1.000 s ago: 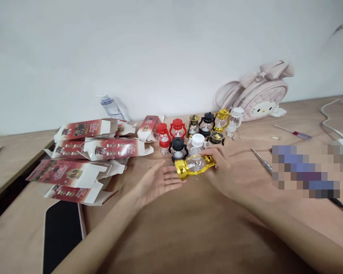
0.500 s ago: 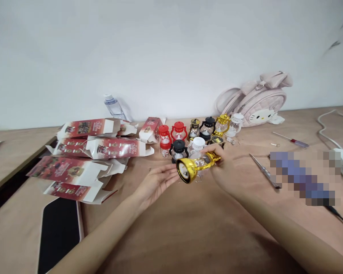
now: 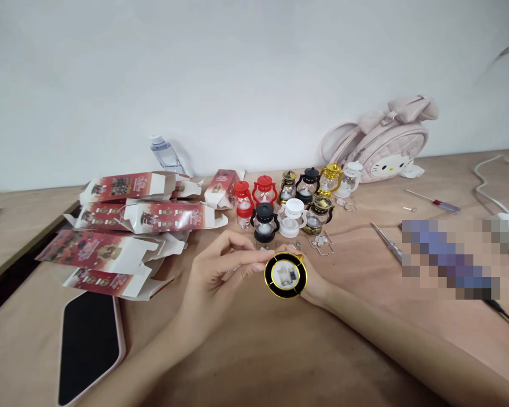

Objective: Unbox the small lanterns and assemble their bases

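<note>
A gold lantern is held with its round underside facing me, showing a black ring and a white centre with a small dark switch. My right hand is closed round the lantern's body behind that base, its fingers mostly hidden. At the base's left edge, my left hand touches the rim with its fingertips, thumb and forefinger close together. Just beyond stand a black lantern, a white lantern and a dark bronze-gold lantern, upright on the table.
Red lanterns and others stand farther back. Opened red boxes lie left, behind a phone. A bottle and pink bag lean on the wall. Screwdrivers, a blurred-out object and a cable are right.
The gold lantern has turned from lying sideways to showing its base towards me. My left hand has risen and its fingers have drawn together at the rim.
</note>
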`<action>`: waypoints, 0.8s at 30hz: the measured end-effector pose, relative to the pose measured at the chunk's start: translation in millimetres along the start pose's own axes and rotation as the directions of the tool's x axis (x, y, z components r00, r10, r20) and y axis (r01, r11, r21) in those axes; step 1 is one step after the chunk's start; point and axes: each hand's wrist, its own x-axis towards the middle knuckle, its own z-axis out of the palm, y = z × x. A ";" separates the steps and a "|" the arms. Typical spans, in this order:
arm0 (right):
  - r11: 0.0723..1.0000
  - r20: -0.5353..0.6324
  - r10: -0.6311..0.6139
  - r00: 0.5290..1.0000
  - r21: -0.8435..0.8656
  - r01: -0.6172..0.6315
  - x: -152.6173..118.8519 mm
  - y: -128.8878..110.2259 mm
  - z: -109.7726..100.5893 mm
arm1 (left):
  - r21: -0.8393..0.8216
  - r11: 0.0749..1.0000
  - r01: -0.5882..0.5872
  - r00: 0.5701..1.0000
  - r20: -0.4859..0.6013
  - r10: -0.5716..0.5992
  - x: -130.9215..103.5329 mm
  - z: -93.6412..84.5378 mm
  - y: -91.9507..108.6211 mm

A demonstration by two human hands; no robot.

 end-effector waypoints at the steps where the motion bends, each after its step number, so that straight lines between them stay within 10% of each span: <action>1: 1.000 0.002 -0.002 1.000 0.005 0.002 0.5 0.8 -1.0 | 0.010 1.000 -0.014 1.000 0.003 0.013 0.5 0.5 -0.4; 24: 0.997 0.006 -0.021 1.000 -0.072 0.021 -0.7 -2.7 -0.7 | 0.394 0.838 -0.377 0.925 0.119 0.360 -11.4 22.2 -4.2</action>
